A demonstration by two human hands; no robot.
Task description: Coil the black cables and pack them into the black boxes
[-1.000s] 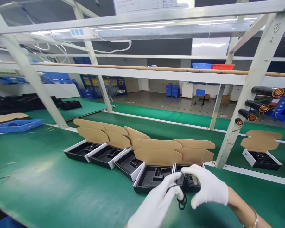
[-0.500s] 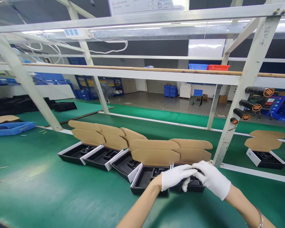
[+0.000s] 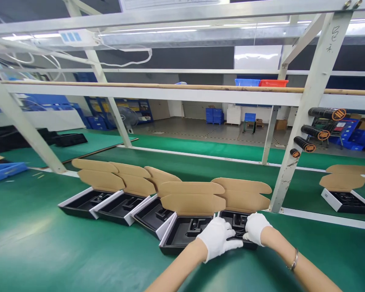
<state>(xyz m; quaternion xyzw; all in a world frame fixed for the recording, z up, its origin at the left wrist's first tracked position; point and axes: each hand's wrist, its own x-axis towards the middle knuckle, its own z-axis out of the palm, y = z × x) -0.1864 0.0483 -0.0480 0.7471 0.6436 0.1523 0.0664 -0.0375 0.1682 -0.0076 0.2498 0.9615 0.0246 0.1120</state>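
Note:
An open box with a brown cardboard lid (image 3: 241, 196) and a black tray inside stands in front of me. My left hand (image 3: 219, 240), in a white glove, reaches over its near left corner, thumb and fingers around a dark strand. On the right side of the same tray is my right hand (image 3: 256, 229), also gloved, with its fingers curled and pressed together. Between the fingertips of both hands runs a thin black cable (image 3: 239, 234), low in the tray and partly hidden. A small black rounded part (image 3: 237, 219) sits in a recess behind it.
Several similar open boxes, the nearest black tray (image 3: 178, 237) among them, stand in a row to the left. Another filled box (image 3: 346, 198) is at the far right. A white post (image 3: 292, 162) carrying black tape rolls (image 3: 314, 132) rises close behind my right hand.
Both hands have come down into the box and moved slightly apart, so its tray and the small black part show more. The view has shifted a little.

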